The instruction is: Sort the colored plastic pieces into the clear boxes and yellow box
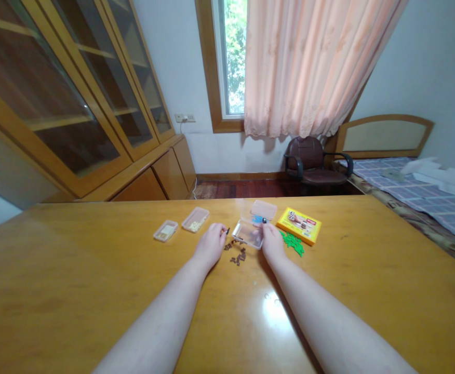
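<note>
My left hand (211, 242) is closed in a pinch on a small dark brown piece (228, 230), just left of a clear plastic box (246, 235). My right hand (273, 241) grips the right side of that box, whose lid stands raised at the back. By its fingertips shows a dark, shiny round thing (264, 221), too small to name. Several loose brown pieces (241, 255) lie on the table between my hands. Blue pieces (257, 219) are in or by a second clear box (265, 209) behind. Green pieces (293, 242) lie to the right of my right hand.
A yellow printed box (299, 225) lies behind the green pieces. To the left are two lidded clear boxes, one with cream pieces (195, 224) and a smaller one (165, 230). The wooden table (95, 291) runs to its far edge; a chair (315, 161) stands beyond.
</note>
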